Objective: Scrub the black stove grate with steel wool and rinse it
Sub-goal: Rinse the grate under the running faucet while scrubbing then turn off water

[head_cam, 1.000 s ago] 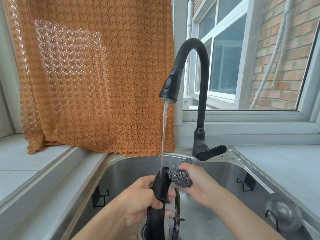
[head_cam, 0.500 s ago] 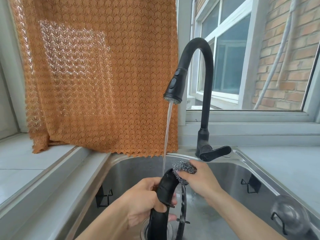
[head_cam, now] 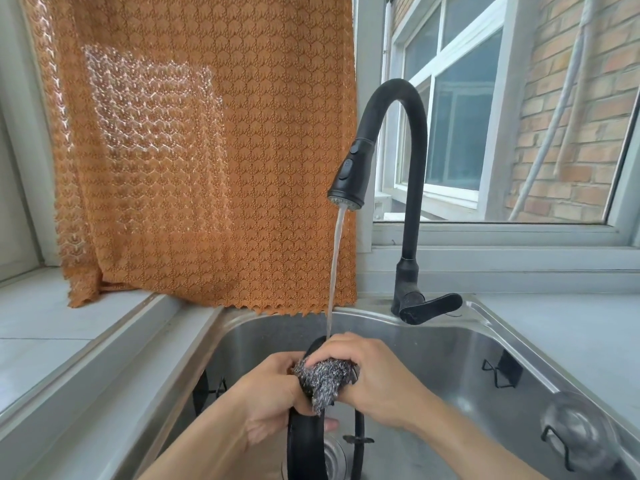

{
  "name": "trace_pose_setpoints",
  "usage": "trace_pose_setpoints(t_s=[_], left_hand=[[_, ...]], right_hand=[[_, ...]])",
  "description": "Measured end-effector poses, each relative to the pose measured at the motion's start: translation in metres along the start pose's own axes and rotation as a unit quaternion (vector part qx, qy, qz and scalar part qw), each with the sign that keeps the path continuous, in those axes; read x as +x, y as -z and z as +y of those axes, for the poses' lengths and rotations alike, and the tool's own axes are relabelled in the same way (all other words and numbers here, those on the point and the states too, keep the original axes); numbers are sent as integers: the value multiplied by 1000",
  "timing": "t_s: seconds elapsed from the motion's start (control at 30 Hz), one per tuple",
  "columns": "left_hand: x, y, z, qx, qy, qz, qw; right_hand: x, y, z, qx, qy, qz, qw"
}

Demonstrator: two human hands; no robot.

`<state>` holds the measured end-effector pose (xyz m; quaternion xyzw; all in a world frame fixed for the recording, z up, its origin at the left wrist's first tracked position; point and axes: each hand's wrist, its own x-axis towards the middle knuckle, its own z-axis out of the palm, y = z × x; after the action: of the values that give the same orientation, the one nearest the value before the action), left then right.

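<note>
I see the black stove grate (head_cam: 306, 441) standing up on its edge in the middle of the steel sink (head_cam: 460, 344), right over the drain (head_cam: 334, 455). Its top curve is up under the water (head_cam: 334, 271). A thin bar of the grate with a small cross piece shows just to the right of the thick black part.

The steel wool (head_cam: 323, 377) is a gray, shiny clump pressed on the top of the grate. My right hand (head_cam: 374, 375) comes over from the right, and its fingers are curled over the wool, squeezing it against the grate. My left hand (head_cam: 273, 396) is wrapped round the grate just below the wool, with one fingertip poking out on the far side. The two hands touch each other at the wool.

The water falls in a thin stream from the black faucet (head_cam: 408, 168) and lands on the grate by my right hand. The faucet bends high over the sink, and its handle (head_cam: 429, 308) sticks out to the right at the base.

Black clips (head_cam: 500, 372) hang on the sink walls. A clear round thing (head_cam: 575, 431) sits at the right edge, too blurry to name. An orange lacy curtain (head_cam: 201, 150) hangs behind the sink on the left. On the right is a window (head_cam: 460, 126) and a brick wall (head_cam: 568, 109) outside.
</note>
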<state>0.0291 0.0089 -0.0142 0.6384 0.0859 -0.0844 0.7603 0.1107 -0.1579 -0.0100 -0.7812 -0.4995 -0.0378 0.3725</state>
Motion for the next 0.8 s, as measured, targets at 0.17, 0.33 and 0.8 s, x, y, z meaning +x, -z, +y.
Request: trace_pose_setpoints(t_s=[0.17,0.33,0.8], left_hand=[[1,0,-2,6,7,-19,1000],[0,2,-1,25,18,-46,998],[0,2,1,17,17,-60,998]], right_hand=[[5,4,15,-31,-67,96,993],[8,11,34,-58,-165,110,978],[5,11,24,-74,-93,92,989]])
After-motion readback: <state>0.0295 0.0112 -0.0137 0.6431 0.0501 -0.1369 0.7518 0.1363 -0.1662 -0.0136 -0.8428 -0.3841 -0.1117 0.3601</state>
